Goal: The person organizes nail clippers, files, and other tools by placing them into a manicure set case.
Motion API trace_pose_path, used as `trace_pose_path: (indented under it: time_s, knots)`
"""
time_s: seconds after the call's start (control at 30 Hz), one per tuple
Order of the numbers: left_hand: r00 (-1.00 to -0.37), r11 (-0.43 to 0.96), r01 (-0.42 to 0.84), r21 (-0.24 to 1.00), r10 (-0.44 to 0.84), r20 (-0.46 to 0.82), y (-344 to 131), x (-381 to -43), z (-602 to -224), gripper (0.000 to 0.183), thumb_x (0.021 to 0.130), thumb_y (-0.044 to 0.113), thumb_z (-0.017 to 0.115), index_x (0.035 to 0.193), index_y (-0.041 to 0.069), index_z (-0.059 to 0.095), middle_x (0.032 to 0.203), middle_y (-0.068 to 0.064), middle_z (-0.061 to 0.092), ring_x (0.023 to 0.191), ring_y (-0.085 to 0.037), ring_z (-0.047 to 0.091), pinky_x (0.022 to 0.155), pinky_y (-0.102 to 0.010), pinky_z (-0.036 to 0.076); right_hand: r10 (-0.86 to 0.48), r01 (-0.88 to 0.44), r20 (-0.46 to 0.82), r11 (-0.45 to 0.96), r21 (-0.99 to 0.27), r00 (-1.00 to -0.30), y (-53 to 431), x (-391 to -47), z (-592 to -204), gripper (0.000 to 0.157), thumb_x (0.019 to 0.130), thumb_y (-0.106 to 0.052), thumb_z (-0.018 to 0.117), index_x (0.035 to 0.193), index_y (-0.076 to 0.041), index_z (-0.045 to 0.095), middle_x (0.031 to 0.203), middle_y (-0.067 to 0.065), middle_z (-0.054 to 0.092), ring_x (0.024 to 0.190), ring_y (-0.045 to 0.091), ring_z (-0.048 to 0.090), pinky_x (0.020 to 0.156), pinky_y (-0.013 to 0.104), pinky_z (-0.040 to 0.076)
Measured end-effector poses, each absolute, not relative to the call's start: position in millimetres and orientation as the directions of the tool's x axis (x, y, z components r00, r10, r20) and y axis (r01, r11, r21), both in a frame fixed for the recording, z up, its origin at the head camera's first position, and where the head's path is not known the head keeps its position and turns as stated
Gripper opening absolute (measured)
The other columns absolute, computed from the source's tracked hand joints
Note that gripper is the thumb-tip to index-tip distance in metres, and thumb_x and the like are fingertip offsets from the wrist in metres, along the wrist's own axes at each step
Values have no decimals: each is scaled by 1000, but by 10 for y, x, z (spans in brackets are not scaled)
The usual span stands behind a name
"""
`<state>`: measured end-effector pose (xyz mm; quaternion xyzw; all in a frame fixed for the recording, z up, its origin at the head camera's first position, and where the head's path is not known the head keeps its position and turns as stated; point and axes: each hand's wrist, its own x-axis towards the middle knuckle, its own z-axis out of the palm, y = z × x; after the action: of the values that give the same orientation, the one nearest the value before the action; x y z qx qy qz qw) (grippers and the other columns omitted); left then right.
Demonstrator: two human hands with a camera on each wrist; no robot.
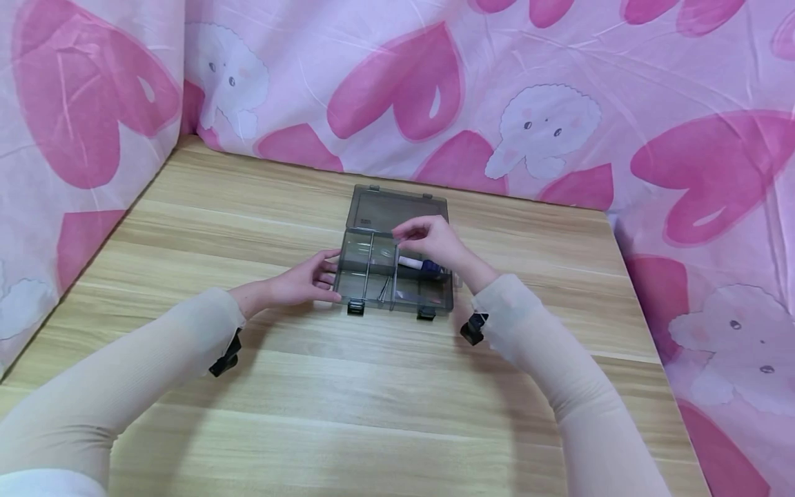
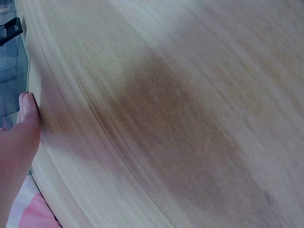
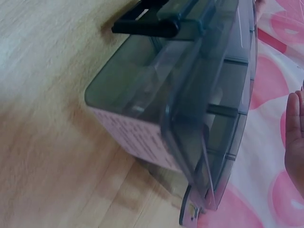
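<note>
A grey see-through compartment box (image 1: 454, 297) lies on the table with its lid (image 1: 404, 207) folded back. My left hand (image 1: 301, 279) rests against the box's left side, its thumb by the front corner; the left wrist view shows the hand (image 2: 19, 142) along that side. Above the back compartments is my right hand (image 1: 431, 238), thumb and fingertips close together. Whether anything small is between them cannot be made out. Inside the box lie a white and dark blue stick-shaped item (image 1: 410, 263) and some thin metal pieces (image 1: 384, 288).
Two black latches, a left one (image 1: 355, 308) and a right one (image 1: 426, 313), stick out at the box's front. A printed label (image 3: 133, 137) is on its side. The wooden table (image 1: 348, 414) is bordered by pink patterned cloth (image 1: 298, 69) behind and at both sides.
</note>
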<state>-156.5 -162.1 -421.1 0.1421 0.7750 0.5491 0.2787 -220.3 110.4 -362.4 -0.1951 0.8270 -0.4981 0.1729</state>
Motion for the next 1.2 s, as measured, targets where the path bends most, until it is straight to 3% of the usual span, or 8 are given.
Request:
trace_pose_path:
  time_s: [0.23, 1.2]
  knots:
    - [-805, 361, -84, 929, 525, -277, -1620, -1566, -4225, 94, 81, 6, 70, 149, 5, 5, 142, -30, 31, 124, -41, 42, 110, -50, 36, -498, -130, -108, 418, -899, -860, 1054, -2184, -3626, 29, 82, 4, 65, 110, 9, 64, 111, 30, 62, 83, 10, 63, 77, 20, 55]
    - [-802, 361, -72, 930, 533, -269, -1636, -1559, -4203, 95, 81, 7, 69, 149, 4, 3, 143, -30, 30, 124, -43, 42, 110, -50, 36, -463, -117, -111, 436, -892, -880, 1007, -2253, -3679, 30, 83, 4, 64, 113, 7, 63, 111, 27, 63, 88, 12, 63, 83, 26, 55]
